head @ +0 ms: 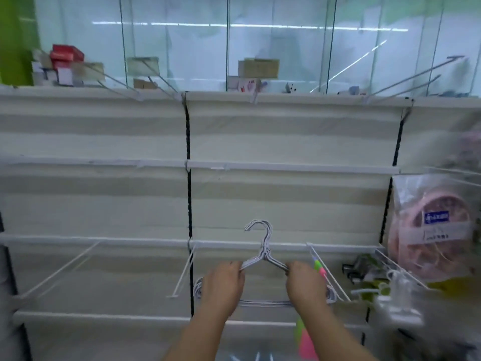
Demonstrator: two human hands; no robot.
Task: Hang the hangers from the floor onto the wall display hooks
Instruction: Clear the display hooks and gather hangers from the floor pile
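A bundle of white wire hangers (264, 252) is held upright in front of the cream slatted wall panel (286, 204), hooks pointing up and left. My left hand (223, 285) grips the left shoulder of the bundle. My right hand (305, 282) grips the right shoulder. The bundle's bottom bars show between my wrists. Long white display hooks jut from the rail just behind: one (183, 272) left of my left hand, another (325, 269) right of my right hand, bearing green and pink items (320, 268).
More empty hooks (57, 272) stick out at the lower left and along the top rail (413, 76). Bagged pink goods (432, 230) and white clips (398, 287) hang at the right. Small boxes (65, 63) sit on top before glass panes.
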